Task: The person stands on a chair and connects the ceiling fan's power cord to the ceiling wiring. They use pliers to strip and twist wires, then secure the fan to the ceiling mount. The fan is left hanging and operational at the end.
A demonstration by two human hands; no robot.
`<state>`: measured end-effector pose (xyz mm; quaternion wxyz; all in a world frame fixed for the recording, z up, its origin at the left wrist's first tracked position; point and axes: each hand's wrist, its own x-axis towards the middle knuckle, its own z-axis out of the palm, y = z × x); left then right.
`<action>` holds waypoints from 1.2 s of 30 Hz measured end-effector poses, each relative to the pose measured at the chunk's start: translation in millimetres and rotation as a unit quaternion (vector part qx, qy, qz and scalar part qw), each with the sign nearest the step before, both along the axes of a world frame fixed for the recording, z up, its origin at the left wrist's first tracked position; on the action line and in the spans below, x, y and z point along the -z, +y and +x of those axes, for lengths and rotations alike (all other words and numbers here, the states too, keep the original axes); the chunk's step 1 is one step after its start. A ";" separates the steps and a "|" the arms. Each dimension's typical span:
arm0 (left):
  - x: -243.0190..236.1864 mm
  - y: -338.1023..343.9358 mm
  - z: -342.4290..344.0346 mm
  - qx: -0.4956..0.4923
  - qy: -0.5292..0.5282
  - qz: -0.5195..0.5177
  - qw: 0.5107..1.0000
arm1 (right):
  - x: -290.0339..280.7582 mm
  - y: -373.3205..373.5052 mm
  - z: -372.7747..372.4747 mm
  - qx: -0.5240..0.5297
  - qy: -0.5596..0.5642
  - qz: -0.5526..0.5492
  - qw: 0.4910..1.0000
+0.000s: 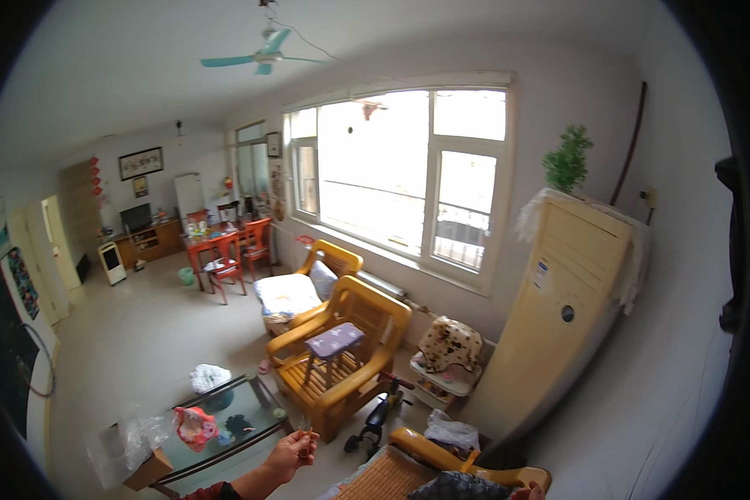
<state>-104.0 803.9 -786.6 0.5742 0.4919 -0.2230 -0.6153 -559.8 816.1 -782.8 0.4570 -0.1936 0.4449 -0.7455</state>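
Note:
My left hand (292, 452) reaches in from the lower edge, with a dark red sleeve at the wrist. Its fingers are closed in a pinch on a small thin object (306, 426), too small to name. The hand is raised near the right end of a glass-topped coffee table (262, 408). Only a sliver of my right hand (527, 492) shows at the bottom, by the wooden sofa's armrest (529, 476); its fingers are mostly cut off, and whether it holds anything is hidden.
On the coffee table lie a red-and-pink bag (196, 428) and clear plastic wrapping (142, 437). Beyond it stands a wooden armchair (383, 312) with a purple-topped stool (335, 340) on its seat. A child's balance bike (377, 421) and a tall cream cabinet air conditioner (550, 308) stand right.

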 end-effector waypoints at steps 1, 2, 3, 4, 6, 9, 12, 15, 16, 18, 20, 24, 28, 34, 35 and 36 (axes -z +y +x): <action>-1.5 6.6 2.4 -0.009 0.004 0.004 1.000 | 2.2 -1.9 0.3 -0.006 0.000 0.003 1.000; -3.2 11.4 4.6 -0.015 0.011 0.017 1.000 | 4.3 -4.1 1.6 -0.008 0.000 0.006 1.000; -4.9 15.5 7.4 -0.027 0.018 0.022 0.999 | 5.7 -4.6 1.8 -0.008 0.001 0.009 1.000; -6.5 18.6 9.4 -0.035 0.016 0.004 0.999 | 7.0 -6.6 2.2 -0.012 0.001 0.009 1.000; -8.8 24.3 13.0 -0.056 0.016 -0.011 0.998 | 8.4 -11.0 2.4 -0.023 0.005 0.009 1.000; -10.6 30.5 19.7 -0.086 0.027 -0.008 0.996 | 10.3 -23.4 6.4 -0.043 0.010 0.009 0.999; -11.4 40.9 32.8 -0.119 0.026 -0.021 0.992 | 14.7 -41.2 22.4 -0.066 0.003 0.014 0.998; -10.0 53.8 53.9 -0.164 -0.013 -0.058 0.985 | 19.3 -60.3 49.8 -0.115 0.019 -0.007 0.993; -8.6 56.6 61.8 -0.180 -0.032 -0.077 0.980 | 19.5 -68.3 59.9 -0.142 0.035 -0.021 0.989; -4.6 64.8 81.0 -0.208 -0.035 -0.065 0.975 | 18.5 -87.1 82.6 -0.206 -0.006 -0.012 0.978; 1.1 72.8 101.5 -0.223 -0.012 -0.069 0.972 | 19.4 -103.5 112.4 -0.191 0.012 -0.007 0.982; 15.1 85.6 139.3 -0.239 0.065 -0.062 0.967 | 18.8 -124.0 156.6 -0.206 0.076 -0.023 0.975; 26.5 81.8 165.5 -0.262 0.094 -0.059 0.959 | 16.5 -133.5 192.7 -0.206 0.081 -0.048 0.974; 30.7 83.7 198.8 -0.305 0.094 -0.082 0.944 | -29.3 -130.1 242.1 -0.254 0.131 -0.037 0.958; 29.7 82.3 204.6 -0.308 0.108 -0.082 0.942 | -41.0 -127.0 249.2 -0.261 0.138 -0.025 0.955; 28.5 80.4 211.2 -0.305 0.110 -0.082 0.942 | -51.7 -123.8 258.5 -0.268 0.144 -0.014 0.953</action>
